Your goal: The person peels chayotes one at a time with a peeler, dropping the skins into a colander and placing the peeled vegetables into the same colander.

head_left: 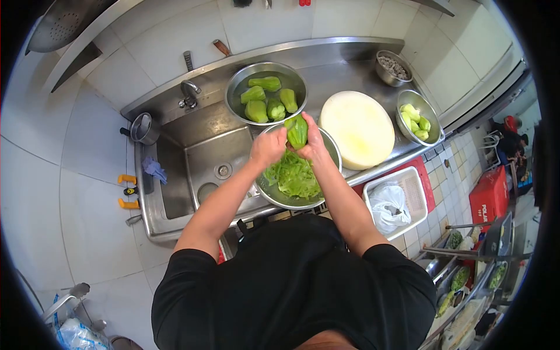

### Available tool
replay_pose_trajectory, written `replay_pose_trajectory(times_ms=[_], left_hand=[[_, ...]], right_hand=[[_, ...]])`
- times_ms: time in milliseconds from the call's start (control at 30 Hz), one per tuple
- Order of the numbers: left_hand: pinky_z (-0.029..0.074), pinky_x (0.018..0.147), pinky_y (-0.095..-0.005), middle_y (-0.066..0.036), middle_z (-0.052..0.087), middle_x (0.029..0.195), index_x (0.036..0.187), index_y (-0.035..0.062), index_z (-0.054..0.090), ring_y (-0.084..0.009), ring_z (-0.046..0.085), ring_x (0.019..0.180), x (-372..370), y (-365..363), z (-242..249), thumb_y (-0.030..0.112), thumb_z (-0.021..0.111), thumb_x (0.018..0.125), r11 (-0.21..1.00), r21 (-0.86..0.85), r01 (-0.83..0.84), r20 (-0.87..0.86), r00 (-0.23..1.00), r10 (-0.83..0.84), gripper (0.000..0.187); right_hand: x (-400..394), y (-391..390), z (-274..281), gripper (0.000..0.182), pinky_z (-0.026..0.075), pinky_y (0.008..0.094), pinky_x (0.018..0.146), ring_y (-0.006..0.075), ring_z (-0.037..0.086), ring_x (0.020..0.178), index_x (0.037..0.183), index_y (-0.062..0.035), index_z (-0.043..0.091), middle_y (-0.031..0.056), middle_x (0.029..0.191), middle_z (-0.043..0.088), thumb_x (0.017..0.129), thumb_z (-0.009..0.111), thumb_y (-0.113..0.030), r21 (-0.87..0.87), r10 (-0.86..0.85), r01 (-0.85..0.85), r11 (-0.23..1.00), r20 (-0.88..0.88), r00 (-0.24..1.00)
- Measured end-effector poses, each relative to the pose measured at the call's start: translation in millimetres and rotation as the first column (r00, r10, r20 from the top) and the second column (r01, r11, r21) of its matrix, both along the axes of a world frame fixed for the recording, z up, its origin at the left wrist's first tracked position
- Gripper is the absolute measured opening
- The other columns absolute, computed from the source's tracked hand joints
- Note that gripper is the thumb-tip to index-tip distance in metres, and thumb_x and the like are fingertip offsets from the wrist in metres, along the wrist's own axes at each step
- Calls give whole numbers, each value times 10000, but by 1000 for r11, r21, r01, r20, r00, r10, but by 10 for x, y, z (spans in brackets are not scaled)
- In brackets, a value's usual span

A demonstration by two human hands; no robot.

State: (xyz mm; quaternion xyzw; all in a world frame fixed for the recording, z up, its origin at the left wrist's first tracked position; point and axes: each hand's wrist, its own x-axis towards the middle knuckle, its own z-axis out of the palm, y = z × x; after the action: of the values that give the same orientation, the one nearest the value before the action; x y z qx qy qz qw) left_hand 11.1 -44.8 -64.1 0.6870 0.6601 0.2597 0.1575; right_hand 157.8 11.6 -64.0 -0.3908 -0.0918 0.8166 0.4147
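Observation:
My right hand (313, 143) is wrapped round a green ribbed chayote (297, 132), held above a metal bowl (334, 153). Close against the chayote's left side, my left hand (269, 146) is closed; whatever lies in its fingers is hidden. Thin green peelings (294, 178) fill the bowl below both hands. Just behind, another metal bowl (231, 93) holds several whole green chayotes (255, 111) in what looks like water.
A thick round cutting board (357, 129) lies right of the peelings. Beyond it stand a bowl of pale green pieces (415, 122) and a bowl of greyish food (393, 66). To the left are the sink (219, 149) and tap (188, 95). A white basket (421, 201) sits lower right.

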Motion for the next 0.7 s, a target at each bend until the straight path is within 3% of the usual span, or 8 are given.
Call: replay_pose_trajectory(times_ms=[67,100,133,233,367,567,667,700], left_hand=[[531,741,-569,-260,682,787,879,74,723,-459,674,761,192,-233,-221,429,354,1029,991,-103,90,-63,993,-97,533],[511,718,-579,-269,669,794,921,82,717,-476,653,737,298,-370,-294,403,373,1027,989,-121,82,-12,996,-84,482],[513,709,-575,-269,668,791,911,79,715,-475,653,732,284,-388,-270,403,378,1025,992,-90,83,6,997,-83,482],[517,671,-559,-265,668,784,881,53,704,-466,654,724,144,-337,-25,412,403,1020,996,-34,85,-6,996,-85,489],[540,683,-576,-261,683,770,858,62,709,-465,671,711,-84,-28,198,412,386,1026,995,93,-26,-66,997,32,505],[541,702,-571,-269,680,762,866,63,719,-473,673,724,100,-293,-135,429,359,1030,994,-64,-93,-66,994,89,539],[542,720,-565,-265,683,772,861,63,723,-470,675,737,136,-393,-217,441,341,1031,992,-122,-26,-20,1000,24,564],[542,726,-562,-263,685,776,860,63,724,-469,675,741,148,-455,-276,446,334,1032,989,-149,15,-7,1000,-16,572]], right_hand=[[33,57,-53,350,486,433,647,195,622,736,963,-191,655,5,848,680,895,633,-533,27,12,-11,1000,-6,1000],[109,101,-202,351,483,437,648,188,622,744,962,-191,655,1,853,679,895,630,-535,54,42,-41,998,-26,999],[139,117,-223,352,480,442,650,180,622,752,961,-192,656,-2,857,679,896,627,-537,83,78,-74,994,-43,996],[24,65,-187,358,459,414,638,168,615,751,962,-206,652,-13,865,675,894,620,-556,33,-35,37,999,-68,997],[62,36,-158,337,437,390,688,165,605,751,982,-232,648,-18,870,671,889,620,-555,11,62,-62,998,25,998],[31,-34,-386,367,444,458,760,196,627,821,1001,-209,656,0,914,691,895,602,-556,-146,112,-108,983,17,994],[-42,-115,-454,388,463,479,789,222,639,831,1017,-187,666,20,954,701,905,586,-550,-106,51,-46,993,41,998],[-40,-31,-598,399,489,492,765,239,645,815,1017,-163,672,39,954,703,916,577,-537,-68,52,-54,996,-30,998]])
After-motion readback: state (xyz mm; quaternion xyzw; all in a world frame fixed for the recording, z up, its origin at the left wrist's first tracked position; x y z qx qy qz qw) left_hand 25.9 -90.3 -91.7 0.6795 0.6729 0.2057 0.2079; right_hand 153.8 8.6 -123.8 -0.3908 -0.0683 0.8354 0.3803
